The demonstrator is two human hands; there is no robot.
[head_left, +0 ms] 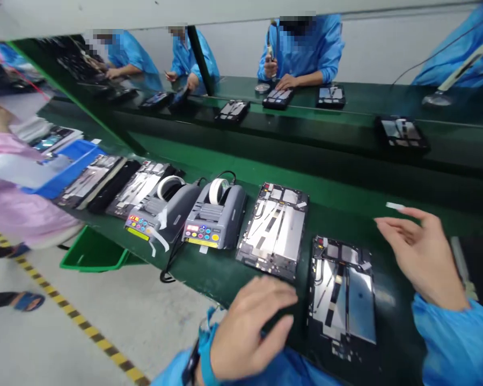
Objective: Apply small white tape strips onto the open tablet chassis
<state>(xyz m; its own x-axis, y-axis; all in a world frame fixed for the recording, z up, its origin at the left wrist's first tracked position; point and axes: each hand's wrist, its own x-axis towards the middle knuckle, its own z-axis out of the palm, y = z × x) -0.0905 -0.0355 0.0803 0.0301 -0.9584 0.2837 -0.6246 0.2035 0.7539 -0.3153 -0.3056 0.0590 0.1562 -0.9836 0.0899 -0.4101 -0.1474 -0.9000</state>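
Observation:
An opened tablet (341, 300) with silver battery plates lies on the green bench between my hands. My left hand (257, 321) hovers at its left edge, fingers apart and slightly curled, holding nothing. To the right and above the tablet, my right hand (422, 246) is raised, with a small white strip (395, 205) at its index fingertip. Further left and behind lies a second opened tablet (274, 228), near the fingers of my left hand. Beside that stand two grey tape dispensers (215, 214) (161, 209) with white tape rolls.
More opened tablets (145, 182) and a blue bin (70, 166) are at the left, near a person in pink. A green bin (94, 249) sits below the bench edge. Across the divider, people in blue work on a row of tablets (402, 131).

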